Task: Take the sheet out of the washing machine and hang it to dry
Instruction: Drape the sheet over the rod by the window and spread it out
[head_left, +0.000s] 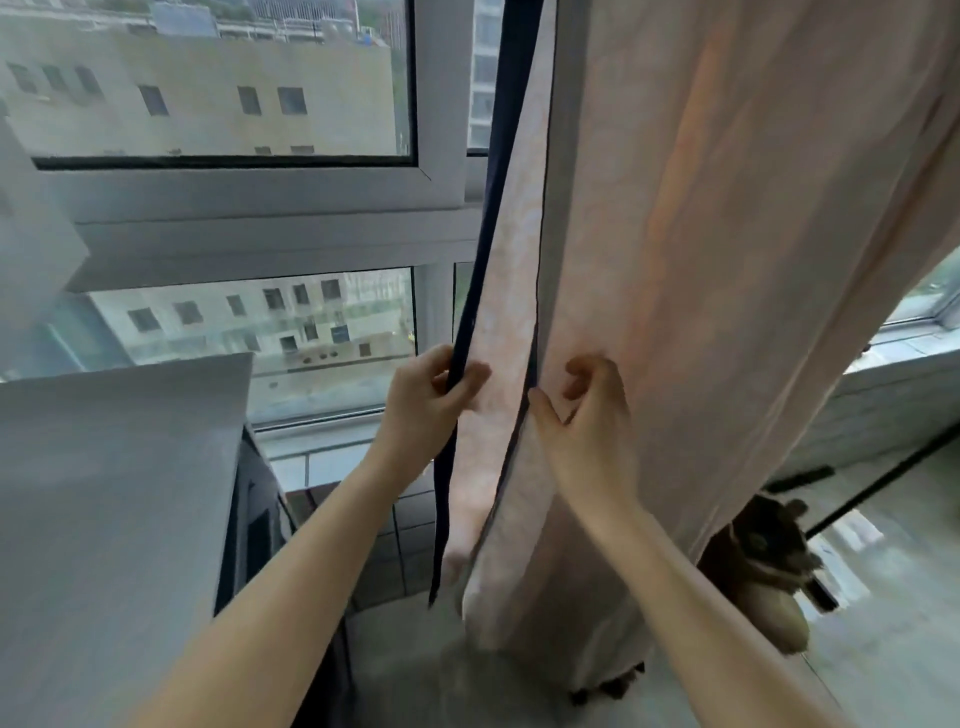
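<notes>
Pinching is what both hands are doing, each on its own dark-piped edge of the hanging sheet (727, 260). On the left hand (426, 400) the fingers (470, 376) curl round the navy edge strip (470, 312), thumb towards the camera, the strip running up and down through the grip. On the right hand (587, 431) the thumb presses at the second piped edge (537, 322), while the curled fingers (584, 371) gather a fold of the pink cloth just beside it.

Between the two hands lies a narrow pale panel of the sheet. Its long axis is close to vertical, leaning slightly to the right as it rises, and it passes out of view at the top (whatever carries it up there is not shown). Both hands sit at about the same height and close together, the left nearer the window (223, 161), the right against the broad main drape.

Judging from this, the sheet is already hung, and the step in hand looks like drawing the two edges apart sideways to spread it.

Pale pink, lightly mottled and edged in navy, the cloth falls in long soft folds, its lower end bunched near the floor (519, 691). It will probably drag rather than slide.
</notes>
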